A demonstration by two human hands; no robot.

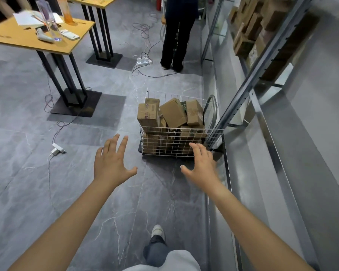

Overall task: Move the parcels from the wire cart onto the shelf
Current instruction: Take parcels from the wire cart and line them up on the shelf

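A step is being taken fwd, one shoe (157, 230) being set on the grey floor below the arms. Both forearms are being stretched out ahead, palms down. The left hand (112, 163) is being held w/ fingers spread and straight, thumb out to the side, gripping nothing. The right hand (201, 165) is being carried likewise, fingers extended and relaxed, nothing in it. Its fingertips are overlapping the near mesh of the wire cart (164, 141) in view, though contact is prob. not being made, as depth is hard to judge here. The spread pose is being read as prep for a two-handed lift. The parcels (172, 112) are being kept in the cart, brown cartons piled loosely above its rim, several tilted; none is being lifted yet. The cart is being parked just beside the shelf (252, 163), presumably so each transfer is being kept short. Farther along the shelf, other cartons (249, 30) are being stored. Beyond, a standing person (176, 36), a power strip (144, 60) and tables (37, 42) are being left out of the job.
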